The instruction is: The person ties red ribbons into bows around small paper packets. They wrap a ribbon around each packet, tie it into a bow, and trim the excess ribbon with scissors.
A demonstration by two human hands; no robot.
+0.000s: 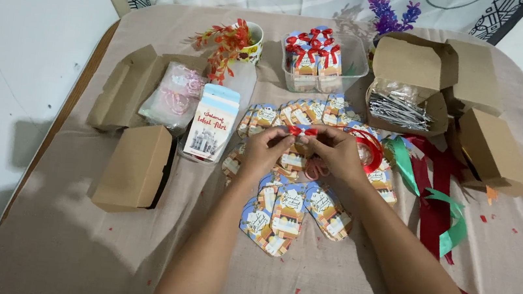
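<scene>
Brown boxes (134, 167), blue-white tags (287, 212)

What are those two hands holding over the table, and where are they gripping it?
Both hands pinch a small red ribbon bow: the left hand holds its left end, the right hand its right end, fingertips only, above the printed gift tags.

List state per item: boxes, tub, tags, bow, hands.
left hand: fingers pinching the red bow
right hand: fingers pinching the red bow
red bow: tied, held above the tags
upper cardboard box: open, silver ties inside
left cardboard box: closed
clear tub: uncovered, holds bowed tags
loose tags: flat on the cloth, overlapping
</scene>
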